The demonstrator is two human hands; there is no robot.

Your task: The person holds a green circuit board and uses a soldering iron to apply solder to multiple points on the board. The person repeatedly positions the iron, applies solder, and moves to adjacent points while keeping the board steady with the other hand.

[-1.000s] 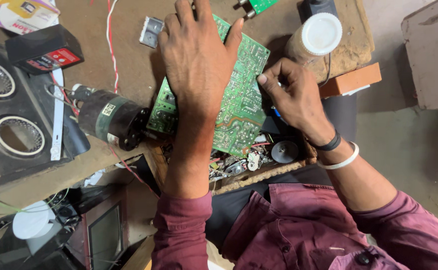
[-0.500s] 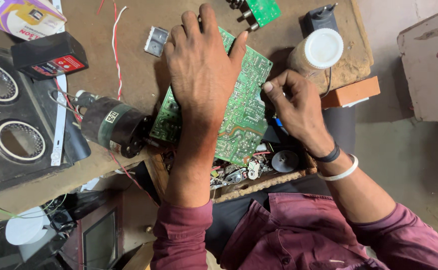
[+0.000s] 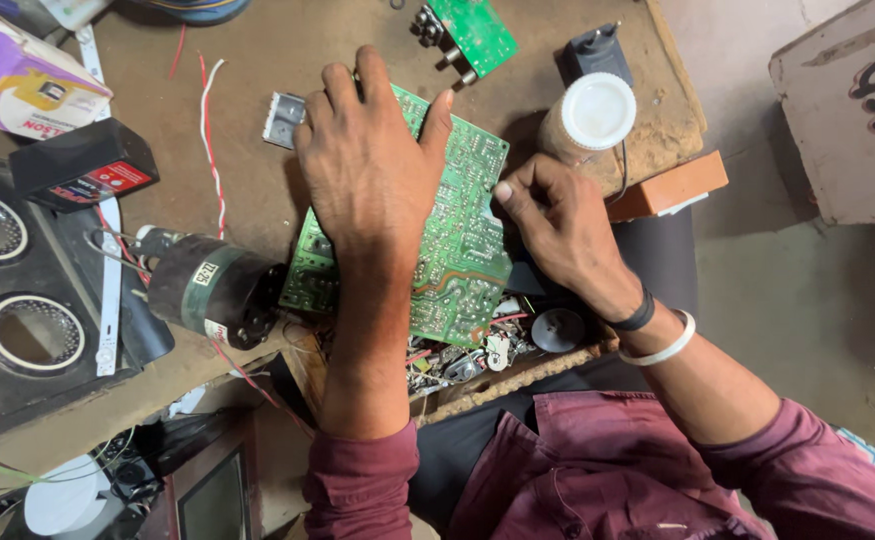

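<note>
One cluttered brown workbench [image 3: 287, 60], dusty floor [image 3: 807, 300]

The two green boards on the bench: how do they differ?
The big board is far larger than the small board. The left hand lies flat on the big board and the right hand is at its edge; the small board lies untouched at the bench's far edge. Both are green circuit boards.

A worn brown wooden bench [image 3: 257, 190] with a chipped near edge stands over a dusty grey concrete floor [image 3: 787, 300], where a pale board [image 3: 847, 110] leans at the upper right in soft daylight.
</note>
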